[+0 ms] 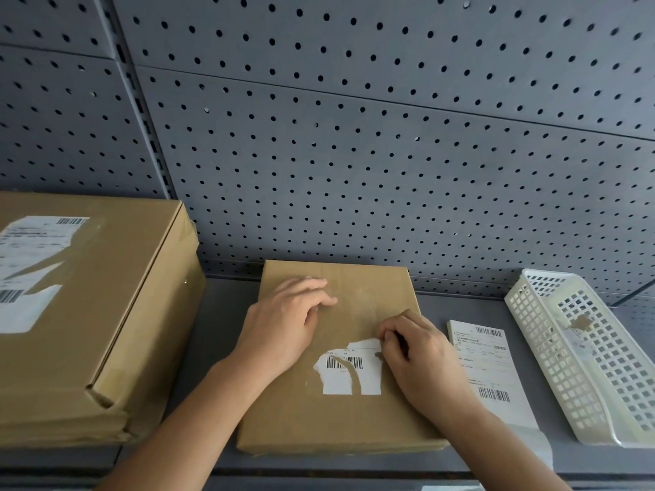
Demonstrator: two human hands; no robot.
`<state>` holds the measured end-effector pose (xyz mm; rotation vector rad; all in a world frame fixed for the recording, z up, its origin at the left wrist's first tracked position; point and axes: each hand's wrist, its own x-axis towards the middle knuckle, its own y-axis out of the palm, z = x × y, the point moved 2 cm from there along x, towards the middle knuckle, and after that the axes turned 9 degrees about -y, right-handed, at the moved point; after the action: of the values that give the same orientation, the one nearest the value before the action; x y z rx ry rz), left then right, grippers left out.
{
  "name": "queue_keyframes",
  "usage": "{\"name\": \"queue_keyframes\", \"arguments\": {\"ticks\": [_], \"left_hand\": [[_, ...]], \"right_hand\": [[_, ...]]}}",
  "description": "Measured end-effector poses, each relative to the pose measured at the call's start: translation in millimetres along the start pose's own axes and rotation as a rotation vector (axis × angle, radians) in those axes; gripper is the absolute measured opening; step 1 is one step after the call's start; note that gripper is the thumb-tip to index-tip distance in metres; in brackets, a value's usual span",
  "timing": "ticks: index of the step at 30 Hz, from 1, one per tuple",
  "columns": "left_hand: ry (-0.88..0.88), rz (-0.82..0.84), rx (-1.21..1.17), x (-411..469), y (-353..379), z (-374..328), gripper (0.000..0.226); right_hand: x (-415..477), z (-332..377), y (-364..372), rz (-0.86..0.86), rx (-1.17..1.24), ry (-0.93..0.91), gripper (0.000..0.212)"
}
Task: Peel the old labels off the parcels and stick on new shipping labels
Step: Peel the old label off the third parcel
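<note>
Parcel (358, 292): flat brown cardboard, matte.
Old label (368, 382): on parcel's near half; torn white paper, barcode, ragged edges.
R hand (421, 363): fingertips curled, pinching label's far-right corner; remnant lies near-left of them. Nearer hand.
L hand (283, 324): fingers loose, slightly spread, pressing parcel's left side.
New labels (496, 370): white stack, just right of parcel.
Next: prob. peel low, twd near-left.

The left hand (283, 324) lies flat with relaxed fingers; the right hand (418, 359) curls into a pinch.
</note>
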<state>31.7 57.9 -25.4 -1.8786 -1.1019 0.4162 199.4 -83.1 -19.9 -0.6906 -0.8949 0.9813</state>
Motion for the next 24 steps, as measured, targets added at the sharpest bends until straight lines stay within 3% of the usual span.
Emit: {"name": "queue_keyframes", "arguments": {"ticks": [7, 12, 24], "left_hand": [[0.007, -0.008, 0.002, 0.6, 0.5, 0.5, 0.035], [-0.004, 0.002, 0.018, 0.4, 0.3, 0.3, 0.035], [0.000, 0.004, 0.005, -1.1, -1.0, -0.8, 0.035]], "right_hand": [[-1.0, 0.5, -6.7, -0.019, 0.125, 0.042, 0.027], [-2.9, 2.0, -1.1, -0.009, 0.031, -0.018, 0.018], [-0.4, 1.1, -1.0, 0.024, 0.022, 0.003, 0.021]]}}
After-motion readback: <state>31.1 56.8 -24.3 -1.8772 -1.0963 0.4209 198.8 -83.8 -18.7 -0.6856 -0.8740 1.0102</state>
